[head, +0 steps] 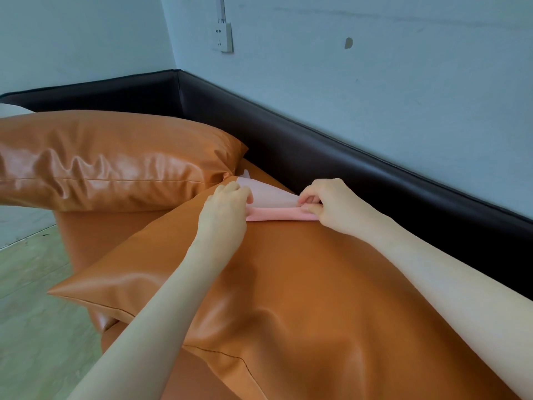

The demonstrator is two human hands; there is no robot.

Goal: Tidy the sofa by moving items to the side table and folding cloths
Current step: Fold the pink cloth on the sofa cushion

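- Pink cloth (274,204) sits just above the middle of my frame, lying on the near orange cushion, with both hands on it.
- At the far left I see pale green floor (34,298) running down the lower left corner.
- In the upper left lies a shiny orange cushion (109,160) (well creased along its front edge), set against the dark sofa frame.
- Below it, the near orange cushion (288,284) fills the lower middle of the frame, its pointed corner reaching toward the left.
- My view of the left hand (223,210) shows the fingers curled over the left end of the cloth, pinching its edge.
- Between the hands, the cloth has a thick rolled or folded pink band along its near edge and a paler flap rising behind it toward the upper-left cushion.
- Just right of centre, the right hand (326,204) pinches the right end of the cloth between thumb and curled fingers.
- Above, near the top centre, a white wall socket (222,37) sits on the pale blue wall.
- Running from the upper middle down to the right edge, the dark sofa frame (346,160) borders the wall.
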